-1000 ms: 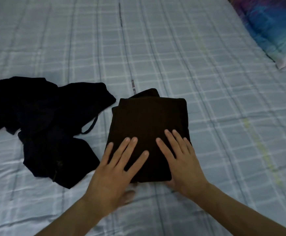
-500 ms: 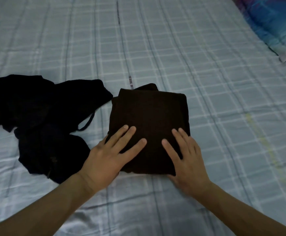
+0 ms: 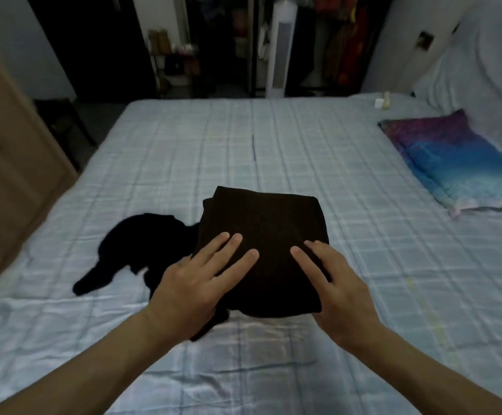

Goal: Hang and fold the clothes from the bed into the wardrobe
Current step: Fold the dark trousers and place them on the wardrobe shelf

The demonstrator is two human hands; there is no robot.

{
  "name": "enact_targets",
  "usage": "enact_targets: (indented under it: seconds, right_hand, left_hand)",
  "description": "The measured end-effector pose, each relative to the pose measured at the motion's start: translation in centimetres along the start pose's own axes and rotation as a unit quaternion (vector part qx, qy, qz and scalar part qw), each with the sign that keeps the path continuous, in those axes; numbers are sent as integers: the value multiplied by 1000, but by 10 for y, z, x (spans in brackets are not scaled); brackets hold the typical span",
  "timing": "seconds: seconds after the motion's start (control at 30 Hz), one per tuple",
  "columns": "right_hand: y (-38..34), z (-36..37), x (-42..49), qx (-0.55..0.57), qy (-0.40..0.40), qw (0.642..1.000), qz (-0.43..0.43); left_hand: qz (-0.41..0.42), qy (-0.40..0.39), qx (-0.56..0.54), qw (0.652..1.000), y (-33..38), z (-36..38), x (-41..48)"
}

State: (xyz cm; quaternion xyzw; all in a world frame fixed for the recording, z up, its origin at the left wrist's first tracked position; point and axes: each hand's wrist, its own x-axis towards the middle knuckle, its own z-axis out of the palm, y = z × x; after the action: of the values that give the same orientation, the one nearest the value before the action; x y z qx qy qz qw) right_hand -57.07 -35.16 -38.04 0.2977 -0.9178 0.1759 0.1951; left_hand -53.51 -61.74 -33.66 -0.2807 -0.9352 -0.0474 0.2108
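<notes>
A folded dark brown garment point(image 3: 261, 223) is held just above the light blue checked bed point(image 3: 273, 145). My left hand point(image 3: 195, 289) holds its near left edge, fingers flat on top and thumb hidden beneath. My right hand point(image 3: 336, 289) holds the near right corner the same way. A loose corner of cloth dangles below my left hand. A crumpled black garment point(image 3: 142, 244) lies on the sheet to the left, partly hidden behind the folded one. An open wardrobe point(image 3: 333, 40) with hanging clothes stands beyond the far side of the bed.
A blue and purple pillow point(image 3: 453, 163) lies at the right, with a pale bundle of bedding behind it. A white tower fan point(image 3: 279, 46) stands past the bed's far edge. A brown wooden panel point(image 3: 4, 145) rises at the left.
My head has lifted, bringing the room and wardrobe into view. Both hands shifted from pressing on the folded garment to holding its near edge, and it now sits raised over the black garment.
</notes>
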Motion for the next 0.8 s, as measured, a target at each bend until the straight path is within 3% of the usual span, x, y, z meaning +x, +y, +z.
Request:
enact_targets:
  seconds: [0.27, 0.37, 0.57, 0.8]
  right_hand:
    - [-155, -120, 103, 33, 53, 986, -152]
    - [-186, -128, 129, 37, 95, 977, -186]
    - [-310, -133, 178, 149, 104, 942, -282]
    - [-476, -112, 194, 246, 58, 878, -406]
  left_hand:
    - [-96, 24, 116, 988, -17, -238, -63]
    - [-117, -5, 172, 978, -22, -286, -77]
    - [-244, -28, 261, 934, -20, -389, -156]
    - [-377, -50, 338, 861, 0, -473, -288]
